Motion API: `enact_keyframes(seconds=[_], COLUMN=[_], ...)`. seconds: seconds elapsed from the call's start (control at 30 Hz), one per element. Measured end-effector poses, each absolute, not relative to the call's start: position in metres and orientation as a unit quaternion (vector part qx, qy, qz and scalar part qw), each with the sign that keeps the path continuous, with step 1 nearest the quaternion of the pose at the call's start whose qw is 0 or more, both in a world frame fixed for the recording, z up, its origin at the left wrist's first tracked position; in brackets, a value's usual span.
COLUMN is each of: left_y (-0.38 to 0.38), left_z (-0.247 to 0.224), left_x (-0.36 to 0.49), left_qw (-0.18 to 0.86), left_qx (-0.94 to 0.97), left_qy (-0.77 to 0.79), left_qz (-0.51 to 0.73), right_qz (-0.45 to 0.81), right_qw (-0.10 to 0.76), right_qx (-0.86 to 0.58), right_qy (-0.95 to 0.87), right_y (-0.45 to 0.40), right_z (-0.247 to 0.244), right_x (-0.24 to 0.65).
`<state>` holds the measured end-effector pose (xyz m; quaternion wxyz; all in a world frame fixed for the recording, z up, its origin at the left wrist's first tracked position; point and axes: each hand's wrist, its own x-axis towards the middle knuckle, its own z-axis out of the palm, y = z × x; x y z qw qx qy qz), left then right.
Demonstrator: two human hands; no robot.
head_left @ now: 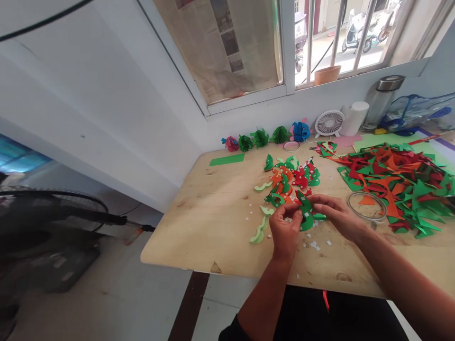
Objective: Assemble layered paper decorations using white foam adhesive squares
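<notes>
In front of me a curved green paper cutout (306,220) with small white squares on it stands between my hands. My left hand (286,229) is closed, pinching the cutout's left edge between thumb and fingers. From the other side my right hand (336,214) reaches its thumb and fingertips to the upper right edge and appears to grip it; the exact contact is partly hidden. Just beyond lie orange paper cutouts (284,182), red cutouts (300,178) and green ones, many with white squares. Loose white squares (314,245) and a pale green wavy strip (259,233) lie near my left hand.
A heap of red, orange and green paper scraps (394,175) covers the right side, with a tape roll (367,207) at its edge. Folded paper figures (261,137), a small white fan (329,124) and a glass bottle (382,104) line the wall. A green strip (226,159) lies left.
</notes>
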<state>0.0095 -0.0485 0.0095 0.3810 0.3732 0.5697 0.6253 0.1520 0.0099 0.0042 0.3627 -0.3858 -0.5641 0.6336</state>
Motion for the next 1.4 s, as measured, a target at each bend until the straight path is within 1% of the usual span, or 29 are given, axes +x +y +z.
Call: enact_keyframes(seconds=[0.2,0.43,0.6,0.83,1.07,1.27,1.4], left_y=[-0.0519,-0.0528,-0.0541,-0.055,-0.0573,-0.0556,-0.0514], left_z=[0.0045,0.0027,0.0094,0.0013,0.0037,0.0064,0.009], left_x=[0.0164,0.0182,0.019,0.0186,0.0191,0.0197,0.0194], left_qw=[0.385,0.464,0.488,0.461,0.428,0.427,0.454], left_qx=[0.411,0.382,0.351,0.378,0.413,0.41,0.366], left_qy=[0.58,0.541,0.527,0.541,0.56,0.56,0.544], left_qz=[0.589,0.588,0.601,0.593,0.577,0.579,0.603], right_qz=[0.673,0.689,0.696,0.674,0.666,0.672,0.695], right_qw=[0.371,0.376,0.37,0.362,0.376,0.38,0.376], right_qx=[-0.346,-0.349,-0.348,-0.379,-0.374,-0.387,-0.357], right_qy=[-0.538,-0.512,-0.508,-0.521,-0.524,-0.504,-0.498], right_y=[0.0061,0.0083,0.0081,0.0081,0.0081,0.0091,0.0093], right_z=[0.0094,0.0061,0.0071,0.0081,0.0097,0.0064,0.0052], right_x=[0.1431,0.1463,0.1476,0.1475,0.1458,0.1456,0.1477])
